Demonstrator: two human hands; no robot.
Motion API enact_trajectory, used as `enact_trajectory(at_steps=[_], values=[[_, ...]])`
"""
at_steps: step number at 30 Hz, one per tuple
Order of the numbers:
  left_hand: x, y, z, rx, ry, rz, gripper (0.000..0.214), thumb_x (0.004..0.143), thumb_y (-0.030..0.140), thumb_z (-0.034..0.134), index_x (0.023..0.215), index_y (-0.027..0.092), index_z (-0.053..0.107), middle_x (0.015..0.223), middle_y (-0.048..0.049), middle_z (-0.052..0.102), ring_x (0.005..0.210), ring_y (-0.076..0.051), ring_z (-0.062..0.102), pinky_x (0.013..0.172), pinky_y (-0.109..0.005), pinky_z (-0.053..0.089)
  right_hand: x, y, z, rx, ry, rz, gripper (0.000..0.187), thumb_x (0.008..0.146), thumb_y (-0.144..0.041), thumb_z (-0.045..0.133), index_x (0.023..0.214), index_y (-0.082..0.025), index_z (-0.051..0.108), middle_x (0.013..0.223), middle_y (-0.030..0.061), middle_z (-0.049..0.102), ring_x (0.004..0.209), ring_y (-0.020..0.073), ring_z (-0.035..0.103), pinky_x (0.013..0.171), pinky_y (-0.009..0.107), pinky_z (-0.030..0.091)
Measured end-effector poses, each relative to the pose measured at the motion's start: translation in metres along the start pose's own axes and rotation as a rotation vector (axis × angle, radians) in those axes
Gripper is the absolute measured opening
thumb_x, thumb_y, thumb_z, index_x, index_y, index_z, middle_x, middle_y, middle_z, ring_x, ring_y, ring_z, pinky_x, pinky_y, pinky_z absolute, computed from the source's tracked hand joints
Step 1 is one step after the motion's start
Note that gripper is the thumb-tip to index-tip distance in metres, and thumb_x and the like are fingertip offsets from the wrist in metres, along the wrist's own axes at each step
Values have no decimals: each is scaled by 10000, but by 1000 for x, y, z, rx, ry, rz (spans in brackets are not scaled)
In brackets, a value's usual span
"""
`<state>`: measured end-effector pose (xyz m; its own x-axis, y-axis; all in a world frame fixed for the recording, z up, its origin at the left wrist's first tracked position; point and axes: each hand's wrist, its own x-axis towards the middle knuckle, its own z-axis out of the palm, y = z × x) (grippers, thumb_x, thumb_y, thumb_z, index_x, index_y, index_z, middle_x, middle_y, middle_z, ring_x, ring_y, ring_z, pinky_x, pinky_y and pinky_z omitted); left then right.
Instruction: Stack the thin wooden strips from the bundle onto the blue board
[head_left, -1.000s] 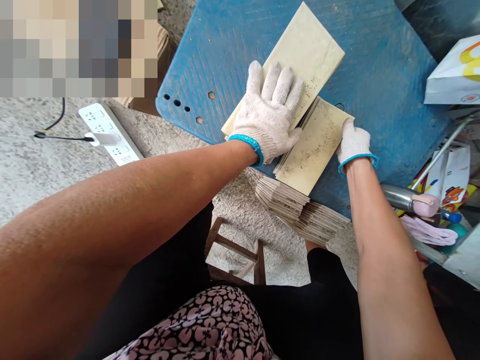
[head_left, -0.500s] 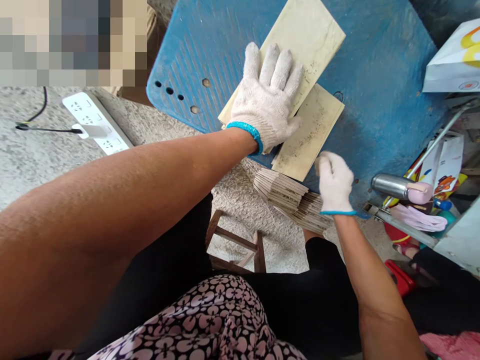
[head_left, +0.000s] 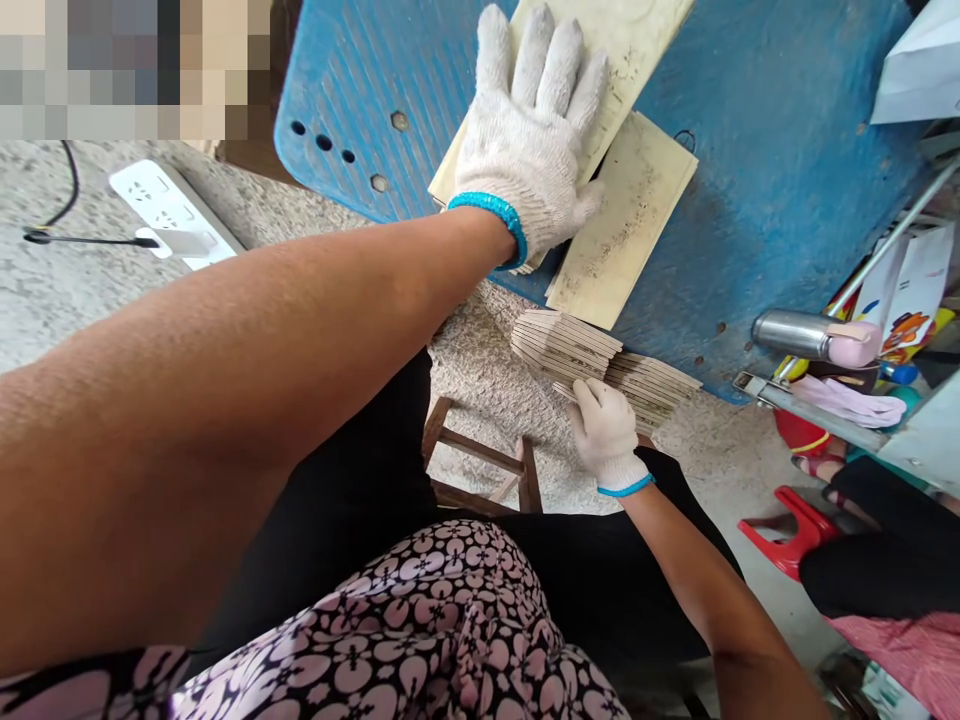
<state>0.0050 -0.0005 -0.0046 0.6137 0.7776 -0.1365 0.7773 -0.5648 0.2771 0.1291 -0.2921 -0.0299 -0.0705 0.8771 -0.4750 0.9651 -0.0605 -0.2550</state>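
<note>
One white power strip (head_left: 169, 215) lies on the floor (head_left: 52, 290) to the left of the blue worktop (head_left: 787, 150). At the worktop's near edge, the left hand (head_left: 521, 135) rests flat on the left pile of pale panels (head_left: 637, 50), fingers spread and gripping nothing. These panels look thin, stiff and probably light singly, though a whole pile should weigh noticeably more; their smooth faces may slide over one another, so pressing with a flat palm suits them. Just past the worktop's near edge, the left stack of thin boards (head_left: 566, 342) shows its layered ends, and the right hand (head_left: 606, 430) touches its lower side with bent fingers; whether they clamp a board cannot be told. Such ends could chip, so holding both long sides seems safer than pinching a corner. The right pile of pale panels (head_left: 630, 230) also lies at the worktop's near edge, its dark specks perhaps making it slippery. Past that edge sits the right stack of thin boards (head_left: 656, 385), and a steel flask (head_left: 791, 335) lies by the worktop's right side.
</note>
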Motion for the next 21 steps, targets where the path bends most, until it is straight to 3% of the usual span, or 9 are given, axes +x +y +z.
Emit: enact_trajectory(at_steps=[8,14,21], values=[[0,-4,3,-25,12,19,861,861,475,491,1531,17,203,1567,-283,166,1451,-470,78,1142,-664,-49,-3,-3,9,-76,-47,-15,348,962,-273,423,1253,-157,576,1058,157,592,872,270,492,725,398,370],[2,-7,10,-11,49,44,899,841,497,528,1518,-8,220,1552,-307,185,1439,-492,101,1134,-691,-25,-11,-3,21,-122,87,-75,383,951,-257,457,1307,-137,536,1260,175,555,955,282,499,817,431,405],[0,-6,11,18,88,46,855,840,454,526,1505,-6,248,1534,-318,216,1428,-497,146,1133,-704,24,-13,-1,26,-101,159,-119,438,928,-241,486,1357,-147,485,1241,181,543,921,258,507,824,430,440]])
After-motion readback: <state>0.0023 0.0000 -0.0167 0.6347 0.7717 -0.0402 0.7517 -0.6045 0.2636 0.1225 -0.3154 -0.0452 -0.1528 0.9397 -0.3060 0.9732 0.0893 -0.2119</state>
